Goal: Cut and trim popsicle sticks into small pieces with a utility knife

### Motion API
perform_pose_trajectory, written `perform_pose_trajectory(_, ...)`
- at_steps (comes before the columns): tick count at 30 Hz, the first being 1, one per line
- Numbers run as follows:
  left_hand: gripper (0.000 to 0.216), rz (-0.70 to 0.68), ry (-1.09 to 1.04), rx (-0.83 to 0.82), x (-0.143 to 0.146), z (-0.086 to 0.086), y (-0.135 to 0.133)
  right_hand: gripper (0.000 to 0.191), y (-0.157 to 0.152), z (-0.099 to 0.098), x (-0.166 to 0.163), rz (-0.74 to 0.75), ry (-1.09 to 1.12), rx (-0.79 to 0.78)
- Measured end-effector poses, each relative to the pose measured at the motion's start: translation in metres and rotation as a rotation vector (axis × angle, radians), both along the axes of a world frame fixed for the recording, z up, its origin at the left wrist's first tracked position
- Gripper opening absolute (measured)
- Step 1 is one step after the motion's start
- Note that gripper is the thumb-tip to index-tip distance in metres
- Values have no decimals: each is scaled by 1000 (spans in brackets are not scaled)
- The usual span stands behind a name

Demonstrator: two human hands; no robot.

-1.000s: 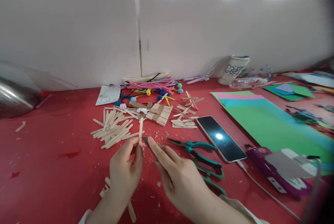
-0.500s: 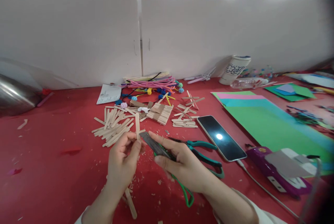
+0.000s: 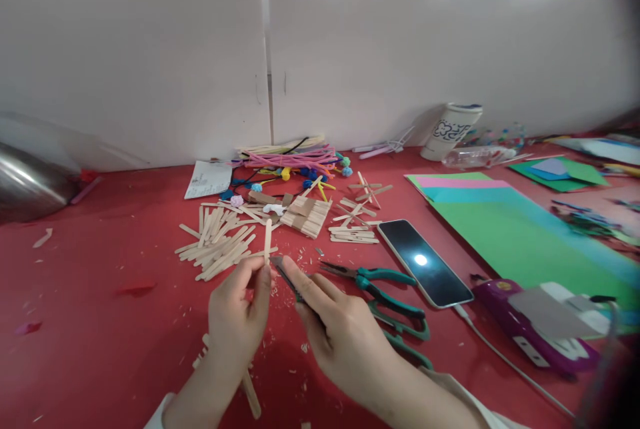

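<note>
Between the thumb and fingers of my left hand point(image 3: 239, 305) a wooden craft stick point(image 3: 268, 237) stands upright. My right hand point(image 3: 345, 322) is wrapped round a utility knife point(image 3: 289, 279), its index finger laid along the tool. The knife's blade end is at the stick, just above my left fingertips; whether it touches cannot be made out. Wood shavings point(image 3: 305, 347) lie scattered on the red table below. Beyond my left hand spreads a loose pile of craft sticks point(image 3: 217, 242). Some sticks point(image 3: 250, 392) lie partly hidden under my left wrist.
Teal-handled pliers point(image 3: 380, 282) and a phone point(image 3: 425, 263) lie right of my right hand. A purple glue gun point(image 3: 530, 322) and green paper sheets point(image 3: 505, 229) are farther right. Pink pipe cleaners point(image 3: 295, 161), a bundle of sticks point(image 3: 306, 215) and a cup point(image 3: 451, 132) stand near the white partition point(image 3: 390, 62).
My right hand has turned over the knife, so less of the blade and none of the green strap shows. The stick has shifted slightly right. More of the pliers is visible.
</note>
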State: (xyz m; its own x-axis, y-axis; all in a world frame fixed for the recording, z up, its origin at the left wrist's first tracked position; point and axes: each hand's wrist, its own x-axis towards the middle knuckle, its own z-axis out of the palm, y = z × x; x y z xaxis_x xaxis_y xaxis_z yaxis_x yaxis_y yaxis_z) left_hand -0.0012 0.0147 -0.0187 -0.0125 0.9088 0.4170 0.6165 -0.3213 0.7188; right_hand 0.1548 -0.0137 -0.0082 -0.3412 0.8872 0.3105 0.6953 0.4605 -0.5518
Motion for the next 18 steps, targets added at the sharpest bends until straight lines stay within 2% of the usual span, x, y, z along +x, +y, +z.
perform_pose_trajectory(3, 20, 33, 92, 60, 1, -2, -1, 56, -1, 0, 1, 12, 34, -59)
perform_pose_trajectory(7, 20, 10, 66, 28, 0, -2, 0, 55, 3, 4, 5, 38, 227, -198)
perform_pose_trajectory(10, 21, -20, -1, -26, -1, -1, 2, 52, 10, 6, 7, 89, 423, -310)
perform_pose_trajectory(15, 18, -41, -181, -95, -1, 2, 5, 56, 20, 2, 8, 160, 707, -655)
perform_pose_trajectory(18, 16, -41, -315, -118, 1, 4, 4, 57, 21, 0, 7, 225, 825, -753)
